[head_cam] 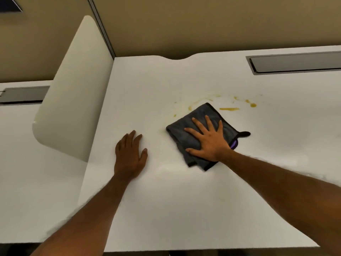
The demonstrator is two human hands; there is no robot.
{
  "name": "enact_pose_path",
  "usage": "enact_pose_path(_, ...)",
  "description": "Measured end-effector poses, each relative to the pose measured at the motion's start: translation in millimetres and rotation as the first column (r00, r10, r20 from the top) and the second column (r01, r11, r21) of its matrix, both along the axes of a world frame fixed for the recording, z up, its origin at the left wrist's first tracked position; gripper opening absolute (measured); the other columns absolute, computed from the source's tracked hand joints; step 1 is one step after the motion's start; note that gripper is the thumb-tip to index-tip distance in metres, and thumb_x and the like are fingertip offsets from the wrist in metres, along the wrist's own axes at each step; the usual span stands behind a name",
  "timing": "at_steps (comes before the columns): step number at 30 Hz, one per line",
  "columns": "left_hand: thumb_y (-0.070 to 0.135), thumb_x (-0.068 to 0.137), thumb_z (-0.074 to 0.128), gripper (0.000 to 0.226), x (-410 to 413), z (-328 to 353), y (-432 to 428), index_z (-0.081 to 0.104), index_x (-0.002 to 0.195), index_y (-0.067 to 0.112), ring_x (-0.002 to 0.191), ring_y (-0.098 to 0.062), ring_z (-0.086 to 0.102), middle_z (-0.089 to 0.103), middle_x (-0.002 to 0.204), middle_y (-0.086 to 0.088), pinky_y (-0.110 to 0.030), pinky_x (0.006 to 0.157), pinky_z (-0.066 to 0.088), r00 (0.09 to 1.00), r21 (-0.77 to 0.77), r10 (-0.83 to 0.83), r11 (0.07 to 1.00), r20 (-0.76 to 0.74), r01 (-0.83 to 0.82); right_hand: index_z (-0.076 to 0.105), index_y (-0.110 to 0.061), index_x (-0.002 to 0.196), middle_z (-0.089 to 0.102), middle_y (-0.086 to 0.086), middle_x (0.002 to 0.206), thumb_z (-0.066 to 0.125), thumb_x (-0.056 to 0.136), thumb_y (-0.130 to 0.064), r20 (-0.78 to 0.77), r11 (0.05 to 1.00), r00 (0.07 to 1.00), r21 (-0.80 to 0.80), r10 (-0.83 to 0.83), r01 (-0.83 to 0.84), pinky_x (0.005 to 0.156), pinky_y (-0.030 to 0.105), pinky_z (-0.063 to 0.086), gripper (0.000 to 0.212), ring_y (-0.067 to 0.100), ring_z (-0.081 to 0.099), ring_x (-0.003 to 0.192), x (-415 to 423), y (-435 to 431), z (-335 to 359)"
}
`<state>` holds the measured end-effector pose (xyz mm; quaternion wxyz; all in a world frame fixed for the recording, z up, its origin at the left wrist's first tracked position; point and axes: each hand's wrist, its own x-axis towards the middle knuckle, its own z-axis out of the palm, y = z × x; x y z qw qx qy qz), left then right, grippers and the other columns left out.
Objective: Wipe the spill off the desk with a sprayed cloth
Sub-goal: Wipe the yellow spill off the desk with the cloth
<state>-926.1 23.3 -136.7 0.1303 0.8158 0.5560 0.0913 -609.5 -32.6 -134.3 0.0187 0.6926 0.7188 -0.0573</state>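
- My left hand [130, 156] lies flat on the bare desk [166, 209], fingers released and lightly spread, grasping nothing. It sits left of the cloth and apart from it. Judged function: bracing.
- My right hand [206, 139] presses palm-down on the cloth [186, 133], fingers splayed and flat; nothing is pinched or clenched.
- The cloth is a dark grey folded square, soft and napped like microfibre, with a black hem, a purple tag and a small black loop at its right corner. It lies about mid-desk, turned diagonally.
- The spill [228, 108] is a thin yellow-brown film: streaks and small drops just past the cloth's far corner, running toward the right. The far corner touches or overlaps the nearest streak.
- Step in hand, as judged: wiping, with most of the residue not yet cleared.
- Next move calls for firm, even downward pressure and a push away and to the right across the streaks.
- The desk is smooth, white and matte. A white rounded divider [73, 89] stands along its left edge; a grey slot [295, 62] sits at the far right.
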Motion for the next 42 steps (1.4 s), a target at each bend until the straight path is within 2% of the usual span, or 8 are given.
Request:
enact_pose_path(3, 0.048, 0.086, 0.035, 0.062, 11, 0, 12, 0.046, 0.140, 0.020, 0.139, -0.030, 0.033, 0.040, 0.153, -0.004, -0.049, 0.111, 0.024, 0.999, 0.024, 0.051, 0.998, 0.012, -0.051, -0.002, -0.051, 0.150, -0.010, -0.004, 0.165, 0.018, 0.071, -0.091, -0.008, 0.991, 0.991, -0.039, -0.130, 0.130, 0.105, 0.079, -0.008, 0.090, 0.044, -0.016, 0.147, -15, 50, 3)
enact_pose_path(10, 0.047, 0.088, 0.033, 0.066, 31, 8, 56, 0.044, 0.144, 0.014, 0.142, -0.030, 0.035, 0.038, 0.156, -0.007, -0.046, 0.113, 0.028, 0.989, 0.018, -0.137, 0.990, -0.060, 0.139, 0.009, -0.056, 0.147, 0.009, -0.005, 0.165, 0.021, 0.075, -0.090, -0.007, 0.984, 0.986, 0.069, 0.164, -0.163, 0.105, 0.079, -0.003, 0.080, 0.040, -0.002, 0.150, 7, 34, -5)
enact_pose_path(13, 0.053, 0.088, 0.029, 0.070, 37, 7, 74, 0.043, 0.146, 0.016, 0.147, -0.029, 0.027, 0.032, 0.159, -0.007, -0.049, 0.116, 0.024, 0.984, 0.024, -0.160, 0.986, -0.076, 0.162, 0.026, -0.054, 0.140, 0.020, 0.001, 0.159, 0.032, 0.066, -0.094, -0.078, 0.995, 0.997, 0.094, -0.026, 0.034, 0.107, 0.077, 0.007, 0.085, 0.035, 0.010, 0.149, 53, 42, -3)
enact_pose_path(20, 0.056, 0.086, 0.031, 0.071, 57, -4, 103, 0.038, 0.148, 0.022, 0.149, -0.024, 0.024, 0.030, 0.160, -0.005, -0.052, 0.119, 0.014, 0.991, 0.044, -0.129, 0.991, -0.019, 0.130, -0.007, -0.056, 0.147, -0.019, -0.001, 0.163, 0.027, 0.061, -0.097, -0.024, 0.996, 0.997, -0.058, -0.068, 0.067, 0.102, 0.081, -0.009, 0.101, 0.047, -0.018, 0.145, 23, 144, 3)
enact_pose_path(24, 0.055, 0.086, 0.032, 0.069, 65, -5, 116, 0.040, 0.146, 0.022, 0.147, -0.025, 0.027, 0.034, 0.158, -0.006, -0.051, 0.119, 0.016, 0.993, 0.053, -0.116, 0.992, 0.001, 0.116, 0.012, -0.058, 0.145, 0.007, -0.005, 0.165, 0.022, 0.068, -0.096, -0.040, 0.993, 0.995, 0.075, 0.094, -0.091, 0.105, 0.079, -0.002, 0.087, 0.039, -0.002, 0.150, 32, 110, -9)
enact_pose_path(28, 0.053, 0.088, 0.033, 0.066, 66, -8, 118, 0.036, 0.148, 0.024, 0.150, -0.021, 0.020, 0.028, 0.161, -0.002, -0.046, 0.120, 0.009, 0.993, 0.074, -0.122, 0.990, 0.005, 0.121, 0.041, -0.047, 0.125, 0.031, -0.001, 0.151, 0.028, 0.065, -0.098, -0.170, 0.969, 0.969, 0.137, -0.179, 0.203, 0.109, 0.074, 0.006, 0.080, 0.031, 0.016, 0.147, 82, 111, -2)
enact_pose_path(35, 0.052, 0.088, 0.035, 0.067, 68, -7, 118, 0.037, 0.148, 0.022, 0.149, -0.023, 0.022, 0.030, 0.160, -0.004, -0.047, 0.121, 0.010, 0.991, 0.085, -0.133, 0.988, 0.013, 0.131, 0.004, -0.052, 0.150, -0.009, 0.000, 0.165, 0.017, 0.062, -0.099, -0.053, 0.994, 0.994, -0.047, -0.100, 0.098, 0.104, 0.078, -0.010, 0.100, 0.043, -0.016, 0.147, 30, 194, 5)
enact_pose_path(42, 0.051, 0.088, 0.033, 0.067, 68, -1, 117, 0.039, 0.148, 0.021, 0.149, -0.023, 0.023, 0.031, 0.160, -0.005, -0.048, 0.122, 0.011, 0.991, 0.071, -0.134, 0.989, 0.024, 0.132, 0.052, -0.048, 0.125, 0.039, -0.005, 0.151, 0.028, 0.084, -0.081, -0.252, 0.978, 0.967, 0.208, 0.033, 0.020, 0.110, 0.072, 0.006, 0.058, 0.026, 0.018, 0.148, 47, 111, -5)
